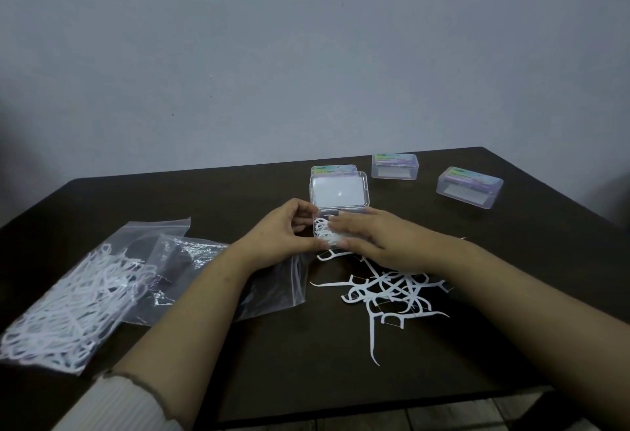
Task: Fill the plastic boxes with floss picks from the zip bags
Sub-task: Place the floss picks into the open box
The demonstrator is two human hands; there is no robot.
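A clear plastic box (339, 193) stands open at the table's middle, its lid tilted up, white floss picks (324, 229) lying inside. My left hand (284, 231) grips the box's left side with thumb and fingers curled round it. My right hand (371, 238) lies flat over the box, straight fingers pressing on the picks. A loose heap of floss picks (392, 294) is spread on the table under my right wrist. A zip bag full of picks (75, 308) lies at the left, and an emptied zip bag (211, 270) lies beside it.
Two closed plastic boxes (394, 166) (469, 187) with coloured labels stand at the back right. Another labelled box (332, 169) sits right behind the open one. The dark table (272, 362) ends close at the front edge; a pale wall is behind.
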